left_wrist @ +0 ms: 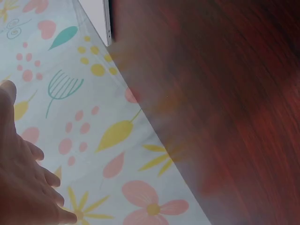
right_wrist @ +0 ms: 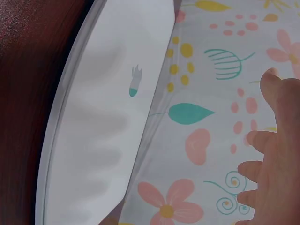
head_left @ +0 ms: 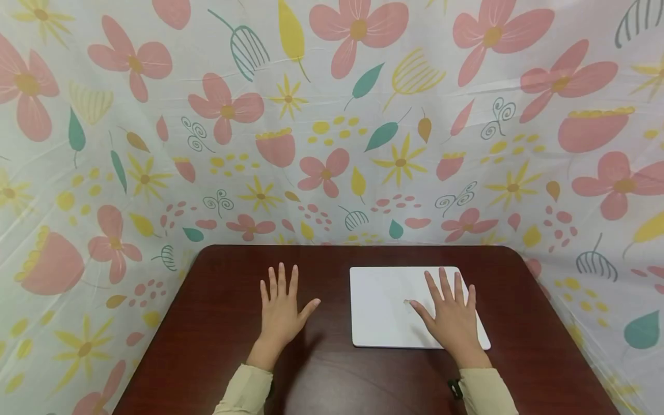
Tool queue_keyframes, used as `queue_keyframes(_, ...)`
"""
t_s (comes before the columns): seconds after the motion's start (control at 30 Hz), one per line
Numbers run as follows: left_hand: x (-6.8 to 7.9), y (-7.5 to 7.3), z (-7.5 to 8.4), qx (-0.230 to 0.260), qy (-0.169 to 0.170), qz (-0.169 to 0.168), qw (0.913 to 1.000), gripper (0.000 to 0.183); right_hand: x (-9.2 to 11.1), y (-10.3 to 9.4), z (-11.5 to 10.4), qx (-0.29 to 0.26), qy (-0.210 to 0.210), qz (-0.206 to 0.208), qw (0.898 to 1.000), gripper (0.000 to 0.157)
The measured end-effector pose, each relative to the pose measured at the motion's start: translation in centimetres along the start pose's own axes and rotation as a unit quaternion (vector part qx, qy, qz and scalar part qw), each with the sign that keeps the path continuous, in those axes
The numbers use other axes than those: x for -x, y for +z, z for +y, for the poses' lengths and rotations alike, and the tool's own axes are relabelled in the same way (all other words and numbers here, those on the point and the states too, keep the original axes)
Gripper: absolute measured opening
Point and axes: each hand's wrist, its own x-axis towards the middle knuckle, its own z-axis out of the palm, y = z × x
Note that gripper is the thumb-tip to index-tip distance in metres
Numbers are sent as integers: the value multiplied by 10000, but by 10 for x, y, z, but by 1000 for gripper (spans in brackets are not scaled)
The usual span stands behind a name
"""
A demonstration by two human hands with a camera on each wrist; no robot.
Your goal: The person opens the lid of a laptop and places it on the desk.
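Note:
A closed white laptop [head_left: 377,311] lies flat on the dark wood table, right of the middle. Its lid [right_wrist: 89,140] fills the left part of the right wrist view, with a small shiny logo [right_wrist: 135,83] reflecting the cloth. One corner of the laptop [left_wrist: 97,16] shows at the top of the left wrist view. My right hand [head_left: 455,323] hovers over the laptop's right half, fingers spread, thumb tip near the logo, casting a shadow on the lid. Left of the laptop, my left hand [head_left: 281,316] is held above the bare wood, fingers straight and holding nothing.
The reddish-brown table [head_left: 218,323] has rounded far corners. Behind it and along both sides hangs a white cloth [head_left: 332,225] printed with flowers and leaves. Dark bands show at both wrists, below light sleeves [head_left: 246,389].

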Motion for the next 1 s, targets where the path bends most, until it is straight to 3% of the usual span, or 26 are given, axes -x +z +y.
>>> queue_keyframes(0.57, -5, -6, 12, 67, 60, -68, 9999, 87, -9, -3, 0, 98, -330, 107, 9994, 79)
queue_keyframes(1.0, -9, -4, 22, -65, 168, -6, 9998, 88, -10, 0, 5, 73, -268, 54, 9996, 81)
